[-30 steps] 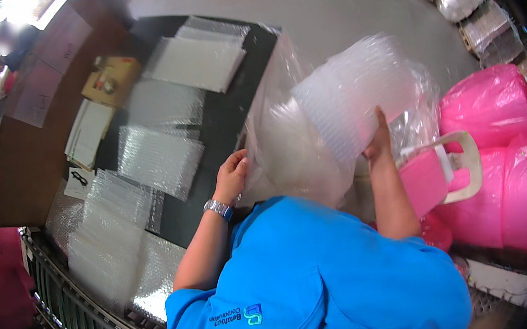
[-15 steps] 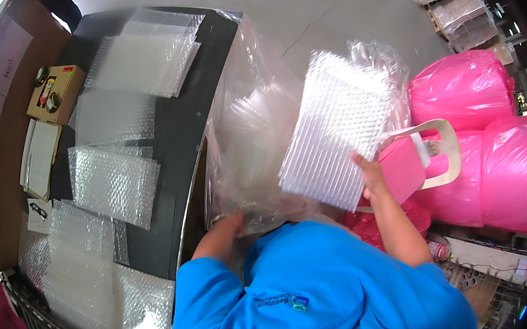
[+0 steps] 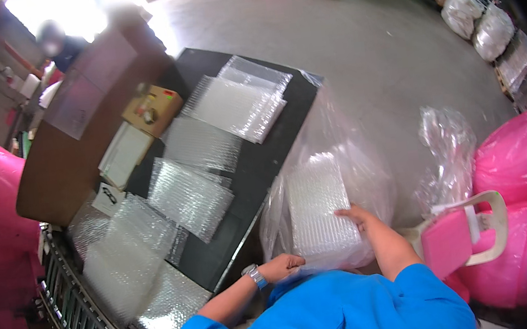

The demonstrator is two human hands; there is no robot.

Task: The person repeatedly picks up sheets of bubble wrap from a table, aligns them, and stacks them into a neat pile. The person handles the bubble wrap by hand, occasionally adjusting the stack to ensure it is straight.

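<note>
Here the bubble-wrap stack (image 3: pixel 321 213) stands upright inside the clear bag (image 3: pixel 349 174) (long axis away from the person); right hand (image 3: pixel 355 217) lies open and flat against it, nearer than the left hand (image 3: pixel 284 267), curled at the bag's lower edge.

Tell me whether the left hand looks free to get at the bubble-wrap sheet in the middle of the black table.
Probably yes: the left hand rests by the table's near edge, and that bubble-wrap sheet lies uncovered with nothing between.

bubble-wrap stack (image 3: pixel 321 213) seemingly in the bag (image 3: pixel 355 173), right of the table (image 3: pixel 275 156).
</note>
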